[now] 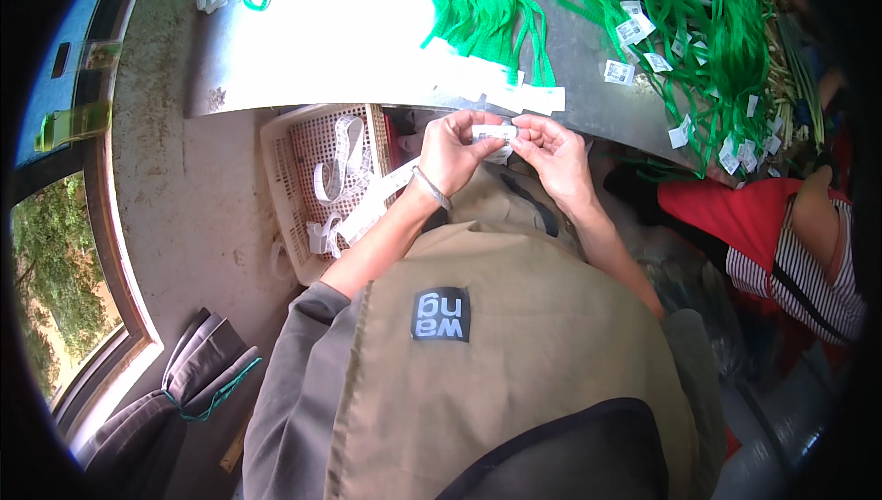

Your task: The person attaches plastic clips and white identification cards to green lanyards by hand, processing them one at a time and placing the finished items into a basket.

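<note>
My left hand (448, 155) and my right hand (559, 160) meet just in front of the table edge. Between their fingertips they pinch a small white label (494, 133), one end in each hand. A strip of white labels (378, 204) runs beside my left wrist toward a basket; whether it joins the held label is hidden. Just beyond my fingers, a row of white labels (542, 99) lies along the table's edge, with green mesh netting (478, 18) spreading behind it.
The metal table (303, 50) carries more green netting with white tags (726, 32) at right, by green stalks (792, 59). A pale perforated basket (287, 179) holding curled label strips (342, 165) stands left. Another person in a striped garment (799, 266) is at right. A window (64, 270) is at left.
</note>
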Demonstrator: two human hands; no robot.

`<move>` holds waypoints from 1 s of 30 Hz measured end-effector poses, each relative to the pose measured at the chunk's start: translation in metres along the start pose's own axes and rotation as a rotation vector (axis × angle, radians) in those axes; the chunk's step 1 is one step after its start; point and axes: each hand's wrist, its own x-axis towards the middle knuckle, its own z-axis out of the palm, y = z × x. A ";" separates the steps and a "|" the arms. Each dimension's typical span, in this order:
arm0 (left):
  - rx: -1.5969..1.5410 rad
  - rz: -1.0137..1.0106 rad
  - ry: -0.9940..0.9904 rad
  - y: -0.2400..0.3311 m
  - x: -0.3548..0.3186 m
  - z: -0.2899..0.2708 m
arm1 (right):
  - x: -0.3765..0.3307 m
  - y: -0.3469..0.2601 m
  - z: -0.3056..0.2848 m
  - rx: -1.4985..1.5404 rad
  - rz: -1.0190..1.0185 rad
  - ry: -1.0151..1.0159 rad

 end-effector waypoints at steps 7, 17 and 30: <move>0.060 -0.031 -0.058 0.000 0.010 -0.010 | 0.004 0.001 0.007 -0.103 -0.071 0.057; 0.016 -0.242 -0.127 -0.012 0.028 -0.019 | 0.010 -0.003 -0.020 -0.198 -0.072 0.185; -0.183 -0.079 0.045 -0.005 0.020 -0.003 | 0.087 0.012 -0.105 -0.557 -0.272 0.088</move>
